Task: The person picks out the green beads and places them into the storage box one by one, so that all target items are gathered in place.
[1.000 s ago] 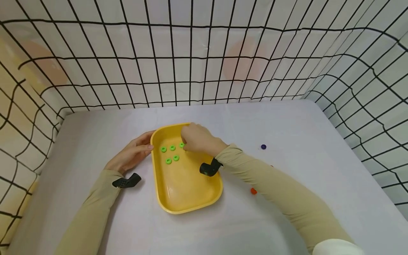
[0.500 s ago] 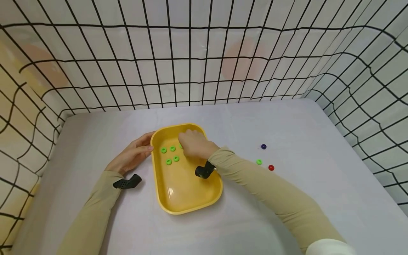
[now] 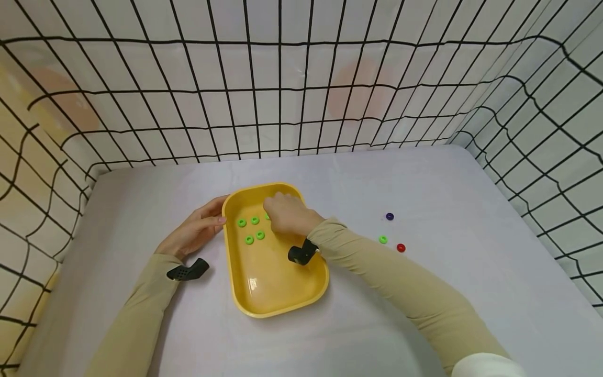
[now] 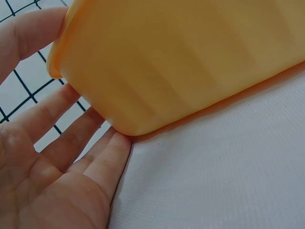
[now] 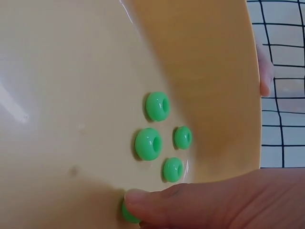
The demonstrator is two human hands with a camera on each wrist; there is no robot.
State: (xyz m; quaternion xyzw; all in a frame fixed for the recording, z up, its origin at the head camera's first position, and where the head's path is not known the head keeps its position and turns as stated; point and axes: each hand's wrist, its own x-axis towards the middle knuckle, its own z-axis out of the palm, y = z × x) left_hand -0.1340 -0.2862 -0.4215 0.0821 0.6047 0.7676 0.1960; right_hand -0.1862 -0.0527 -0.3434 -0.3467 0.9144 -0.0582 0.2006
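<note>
In the head view, a yellow tray (image 3: 275,283) lies on the white table. My left hand (image 3: 195,230) holds its left side. The left wrist view has the thumb at the tray's rim and the fingers (image 4: 71,148) against the outer wall. Inside the tray, my right hand (image 3: 289,213) has its fingers curled down at a green bead (image 5: 127,213). Its thumb covers part of that bead, and the other fingertips are hidden in the right wrist view. Several more green beads (image 5: 148,144) lie near it on the tray floor.
To the right of the tray, a dark blue bead (image 3: 389,216), a green bead (image 3: 383,239) and a red bead (image 3: 401,247) lie on the table, the last close to the right sleeve (image 3: 391,272). Black wire mesh (image 3: 280,104) stands along the back and sides.
My right hand has shifted slightly left, covering more of the green bead at its fingertips. The right forearm moved too, exposing a green and a red bead on the table. The left hand stays put.
</note>
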